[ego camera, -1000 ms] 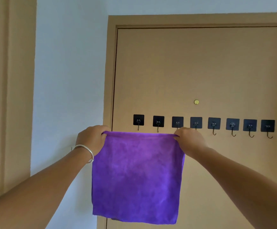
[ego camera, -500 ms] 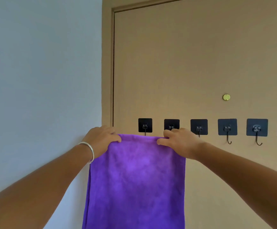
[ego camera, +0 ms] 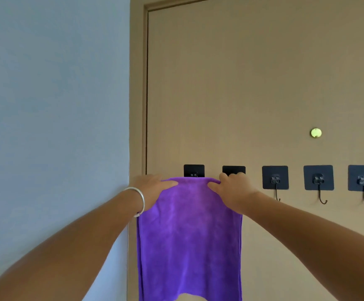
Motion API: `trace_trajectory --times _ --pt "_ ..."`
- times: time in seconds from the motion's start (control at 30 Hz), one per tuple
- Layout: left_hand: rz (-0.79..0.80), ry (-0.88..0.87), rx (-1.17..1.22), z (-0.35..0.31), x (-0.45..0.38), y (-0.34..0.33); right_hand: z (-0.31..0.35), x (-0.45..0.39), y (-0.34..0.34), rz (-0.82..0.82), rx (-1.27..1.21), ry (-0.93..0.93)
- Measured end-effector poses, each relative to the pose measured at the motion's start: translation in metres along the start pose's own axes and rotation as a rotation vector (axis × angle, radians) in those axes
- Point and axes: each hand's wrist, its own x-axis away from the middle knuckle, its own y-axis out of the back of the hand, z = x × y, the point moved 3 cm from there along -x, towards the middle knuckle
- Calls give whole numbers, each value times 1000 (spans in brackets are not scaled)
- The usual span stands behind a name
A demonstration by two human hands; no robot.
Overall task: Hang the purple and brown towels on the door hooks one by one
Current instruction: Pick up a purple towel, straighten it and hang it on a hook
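1. Two hands hold the purple towel (ego camera: 189,235) at its top edge, against the tan door (ego camera: 252,83).
2. The left hand (ego camera: 152,187) grips the upper left corner, with the thumb lying on the front of the cloth and the fingers curled behind it. A silver bracelet (ego camera: 140,200) sits on this wrist.
3. The right hand (ego camera: 233,192) pinches the upper right corner in the same way.
4. The towel's top edge covers the lower part of the first hook (ego camera: 194,171) and reaches the second hook (ego camera: 233,170); I cannot tell if it is caught on them.
5. Three more black hooks (ego camera: 318,181) are bare on the right, and a small brass peephole (ego camera: 316,132) is above them.
6. A pale blue wall (ego camera: 52,105) stands left of the door frame.
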Motion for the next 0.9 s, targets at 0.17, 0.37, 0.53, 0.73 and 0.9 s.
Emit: trace_trajectory --times 0.17,0.37,0.53,0.73,0.9 --pt "37 -2 141 2 -16 -31 7 -13 -8 64 28 -2" --pt "26 54 378 -12 -12 -51 39 -12 -17 89 -24 29" --pt "120 72 583 -33 1 -86 69 -10 -35 158 -214 14" --pt "213 200 789 -67 15 -105 96 -3 -44 182 -386 -75" --pt "172 126 579 -54 14 -85 87 9 -52 69 -326 -65"
